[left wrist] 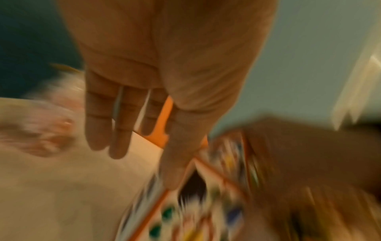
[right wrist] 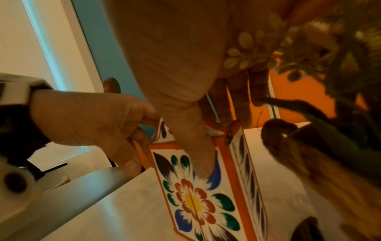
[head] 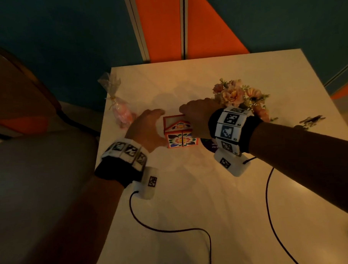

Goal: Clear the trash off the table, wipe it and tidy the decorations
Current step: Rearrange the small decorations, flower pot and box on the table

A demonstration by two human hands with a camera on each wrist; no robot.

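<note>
A small house-shaped box (head: 179, 139) painted with flowers and edged in orange stands mid-table (head: 192, 201). My right hand (head: 190, 119) grips it from above. In the right wrist view its thumb (right wrist: 198, 154) presses the front face of the box (right wrist: 198, 203) and its fingers reach over the roof. My left hand (head: 158, 126) lies against the box's left side. The left wrist view is blurred: fingers (left wrist: 107, 127) straight, thumb against the edge of the box (left wrist: 195, 212).
A bunch of pink artificial flowers (head: 235, 95) stands just behind my right wrist. A clear bag of pink sweets (head: 122, 114) lies at the table's left edge. A small dark object (head: 312, 120) sits far right, a purple disc (head: 208, 146) under my right wrist. A chair (head: 17, 88) stands left.
</note>
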